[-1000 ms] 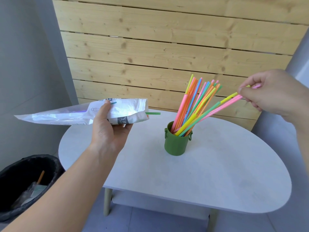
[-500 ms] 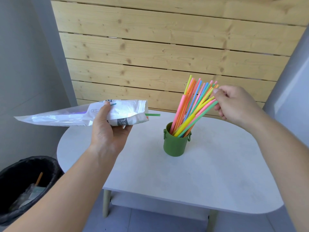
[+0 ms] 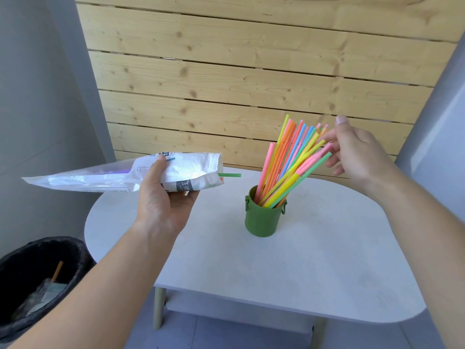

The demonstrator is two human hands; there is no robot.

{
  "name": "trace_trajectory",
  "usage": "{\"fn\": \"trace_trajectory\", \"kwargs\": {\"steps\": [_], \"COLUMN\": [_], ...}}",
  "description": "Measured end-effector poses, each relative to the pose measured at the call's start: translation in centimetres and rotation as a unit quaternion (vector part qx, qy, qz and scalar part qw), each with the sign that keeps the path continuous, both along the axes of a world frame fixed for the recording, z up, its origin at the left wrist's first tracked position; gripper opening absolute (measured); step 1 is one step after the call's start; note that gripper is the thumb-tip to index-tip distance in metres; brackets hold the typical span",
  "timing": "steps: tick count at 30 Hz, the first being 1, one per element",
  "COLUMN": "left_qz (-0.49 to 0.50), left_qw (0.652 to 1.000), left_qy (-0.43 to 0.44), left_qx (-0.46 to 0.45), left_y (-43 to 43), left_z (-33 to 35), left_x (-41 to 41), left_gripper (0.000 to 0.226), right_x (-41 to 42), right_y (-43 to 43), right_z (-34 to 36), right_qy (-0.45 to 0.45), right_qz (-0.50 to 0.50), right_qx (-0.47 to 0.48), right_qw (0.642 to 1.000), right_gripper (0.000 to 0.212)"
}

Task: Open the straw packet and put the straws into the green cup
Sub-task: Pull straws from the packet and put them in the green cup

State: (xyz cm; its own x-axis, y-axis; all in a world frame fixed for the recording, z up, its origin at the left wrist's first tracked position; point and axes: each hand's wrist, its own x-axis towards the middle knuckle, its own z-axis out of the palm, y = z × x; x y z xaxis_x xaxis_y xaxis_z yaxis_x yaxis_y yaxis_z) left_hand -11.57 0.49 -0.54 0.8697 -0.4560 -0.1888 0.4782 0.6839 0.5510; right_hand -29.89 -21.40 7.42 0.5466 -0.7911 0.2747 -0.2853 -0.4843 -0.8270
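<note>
A green cup [image 3: 263, 219] stands on the white table [image 3: 314, 260], holding several coloured straws [image 3: 289, 157] that lean to the right. My left hand [image 3: 163, 200] holds the white straw packet [image 3: 100, 176] level, left of the cup, with its torn mouth facing right. One green straw [image 3: 229, 175] pokes out of that mouth. My right hand [image 3: 357, 152] hovers by the straws' upper ends with fingers spread, fingertips touching or nearly touching the outermost straws, gripping none.
A black lined bin [image 3: 35, 280] with scraps and an orange straw sits on the floor at lower left. A wooden slat wall [image 3: 251, 71] rises behind the table. The table's rounded front edge is near me; a shelf shows beneath it.
My right hand brought a few straws down into the cup, let them go and opened its fingers. The left hand kept the packet still.
</note>
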Motion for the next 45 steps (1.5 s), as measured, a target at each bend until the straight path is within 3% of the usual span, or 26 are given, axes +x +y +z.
{"fn": "trace_trajectory", "kwargs": {"steps": [4, 8, 11, 15, 18, 21, 24, 29, 35, 45], "left_qz": [-0.004, -0.012, -0.02, -0.029, -0.046, -0.075, -0.091, -0.094, -0.071, -0.057], "left_qw": [1.0, 1.0, 1.0, 0.998, 0.994, 0.983, 0.962, 0.942, 0.975, 0.996], "left_qy": [-0.003, -0.008, -0.017, -0.029, -0.074, -0.167, -0.254, -0.314, -0.208, -0.062], "left_qx": [-0.002, -0.003, -0.017, -0.05, -0.065, -0.022, 0.039, 0.073, 0.042, -0.022], "left_y": [0.1, 0.0, 0.0, 0.2, 0.5, 0.7, 0.9, 0.8, 0.7, 0.1], "left_z": [0.1, 0.4, 0.9, 1.9, 2.5, 2.9, 3.0, 3.1, 2.6, 1.5], "left_x": [-0.1, -0.4, -0.7, -1.1, -1.5, -1.7, -1.7, -2.0, -1.4, -1.5], "left_gripper": [0.014, 0.017, 0.024, 0.021, 0.015, 0.018, 0.02, 0.023, 0.021, 0.009], "right_x": [0.0, -0.1, 0.2, 1.8, 3.5, 4.4, 4.9, 5.6, 5.3, 5.1], "right_y": [-0.2, 1.7, 5.6, 10.1, 11.3, 11.7, 12.0, 12.2, 11.9, 11.4], "right_z": [0.2, 1.3, 2.0, 0.3, -1.9, -3.2, -4.0, -4.5, -4.7, -4.7], "right_qy": [-0.027, -0.062, -0.116, -0.014, 0.04, -0.026, -0.065, -0.072, -0.068, -0.131], "right_qz": [-0.015, -0.07, -0.024, 0.039, 0.071, 0.097, 0.095, 0.096, 0.081, 0.07], "right_qx": [-0.039, -0.257, -0.321, -0.229, 0.042, 0.355, 0.477, 0.514, 0.452, 0.306], "right_qw": [0.999, 0.962, 0.94, 0.973, 0.996, 0.929, 0.871, 0.849, 0.885, 0.94], "right_gripper": [0.047, 0.042, 0.038, 0.042, 0.048, 0.057, 0.055, 0.045, 0.044, 0.018]}}
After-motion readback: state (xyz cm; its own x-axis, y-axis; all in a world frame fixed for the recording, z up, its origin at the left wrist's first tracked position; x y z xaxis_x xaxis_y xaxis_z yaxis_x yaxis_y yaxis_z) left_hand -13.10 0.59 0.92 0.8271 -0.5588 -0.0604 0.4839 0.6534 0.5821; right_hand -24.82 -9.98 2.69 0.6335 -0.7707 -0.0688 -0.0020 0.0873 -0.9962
